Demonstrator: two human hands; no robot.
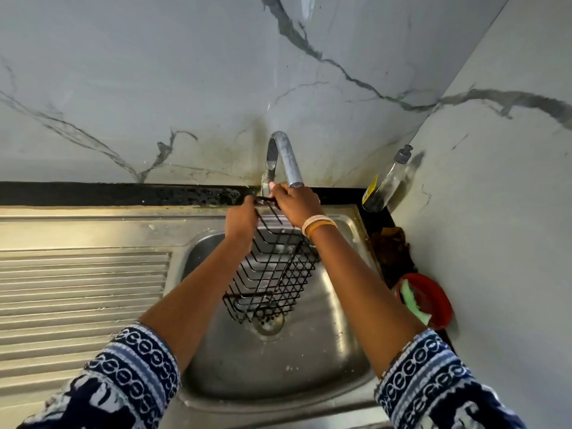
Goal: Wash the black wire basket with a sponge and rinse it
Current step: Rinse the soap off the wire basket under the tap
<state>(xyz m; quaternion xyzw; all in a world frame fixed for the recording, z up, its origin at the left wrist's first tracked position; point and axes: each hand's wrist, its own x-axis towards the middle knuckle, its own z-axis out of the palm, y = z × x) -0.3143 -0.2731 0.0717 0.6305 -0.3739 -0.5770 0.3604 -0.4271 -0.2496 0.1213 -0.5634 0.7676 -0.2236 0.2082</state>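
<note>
Right, I'm looking down over the steel sink (325, 360) and both hands are up at the far end of the black wire basket (272, 274). The left hand (241, 221) has its fingers curled round the basket's top rim, gripping it. The right hand (298, 205) sits just beside it, directly under the spout of the curved tap (286, 156), fingers bent over the same top edge of the basket; I'd call that a grip too, though the fingertips themselves are hidden from me. The basket hangs tilted, upper end by the tap base, lower end down over the drain (268, 325), held above the basin floor. I can't tell whether water is running.

There's a pale and orange bangle (318, 224) on the right wrist, and patterned blue and white sleeves (136, 363) on both forearms. Off to the right, on the dark surface (383, 218) along the wall, stands a clear soap bottle (388, 181) with a grey pump, leaning into the corner. Nearer me, a red bowl (433, 292) holds a green sponge (413, 301). The ribbed draining board (80, 292) stretches away to the left.
</note>
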